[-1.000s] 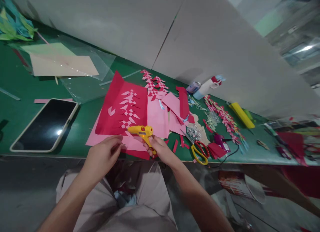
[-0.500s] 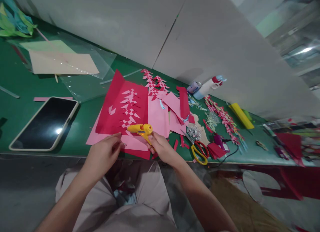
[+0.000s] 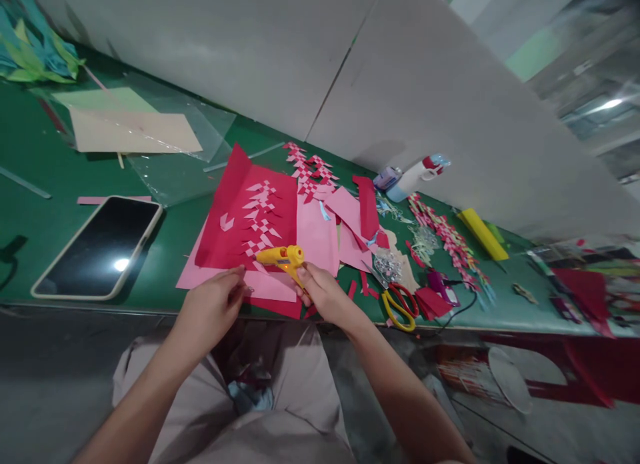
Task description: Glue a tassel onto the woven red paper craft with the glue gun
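My right hand [image 3: 323, 294] grips a yellow glue gun [image 3: 281, 257] by its handle, nozzle pointing left over the near edge of a red sheet woven with pink strips [image 3: 253, 221]. My left hand [image 3: 213, 307] is pinched on a tiny piece at the sheet's front edge, just left of the nozzle; what it pinches is too small to tell. A pink sheet [image 3: 313, 241] lies under and beside the red one.
A phone [image 3: 100, 247] lies screen up at the left on the green table [image 3: 30, 204]. Red and yellow scissors [image 3: 400, 304], paper scraps, woven strips [image 3: 445, 234], a white bottle [image 3: 413, 177] and a yellow roll [image 3: 483, 234] sit at the right. Clear film and cream paper [image 3: 135, 131] lie far left.
Both hands and the glue gun keep almost the same pose; the view has shifted slightly, and the gun sits a little higher over the red sheet.
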`<action>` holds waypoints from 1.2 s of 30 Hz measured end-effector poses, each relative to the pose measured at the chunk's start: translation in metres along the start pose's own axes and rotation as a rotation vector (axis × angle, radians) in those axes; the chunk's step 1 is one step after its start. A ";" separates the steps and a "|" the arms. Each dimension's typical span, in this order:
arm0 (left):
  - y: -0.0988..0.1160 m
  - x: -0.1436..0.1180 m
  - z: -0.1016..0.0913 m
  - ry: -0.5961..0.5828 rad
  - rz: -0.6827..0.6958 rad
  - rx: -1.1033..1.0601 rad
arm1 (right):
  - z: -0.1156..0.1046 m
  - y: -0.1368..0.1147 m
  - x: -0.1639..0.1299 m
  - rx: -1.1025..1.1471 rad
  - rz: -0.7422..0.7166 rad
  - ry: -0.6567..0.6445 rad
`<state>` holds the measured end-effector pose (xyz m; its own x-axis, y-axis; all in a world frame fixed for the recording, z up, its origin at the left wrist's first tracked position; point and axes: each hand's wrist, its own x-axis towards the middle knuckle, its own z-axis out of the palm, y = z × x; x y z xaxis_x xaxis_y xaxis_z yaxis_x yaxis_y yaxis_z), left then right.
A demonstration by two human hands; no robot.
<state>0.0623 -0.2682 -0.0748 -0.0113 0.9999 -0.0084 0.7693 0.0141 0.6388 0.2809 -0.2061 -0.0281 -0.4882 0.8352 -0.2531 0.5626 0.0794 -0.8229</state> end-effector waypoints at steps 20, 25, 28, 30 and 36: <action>0.003 0.000 -0.001 0.011 -0.039 0.019 | 0.000 0.001 0.003 -0.021 -0.025 -0.014; 0.003 -0.001 0.000 0.017 -0.023 0.028 | 0.000 -0.005 0.002 -0.086 -0.042 -0.005; 0.003 0.000 0.000 0.023 -0.020 0.051 | 0.000 -0.009 0.002 -0.132 -0.031 0.007; 0.004 0.000 0.001 0.023 -0.023 0.067 | 0.000 -0.012 0.002 -0.146 -0.024 0.008; 0.004 0.000 0.001 0.015 -0.016 0.069 | -0.001 -0.013 0.004 -0.153 -0.030 -0.001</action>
<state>0.0659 -0.2686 -0.0728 -0.0334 0.9994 -0.0067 0.8113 0.0310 0.5838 0.2724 -0.2035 -0.0173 -0.5068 0.8308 -0.2299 0.6426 0.1863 -0.7432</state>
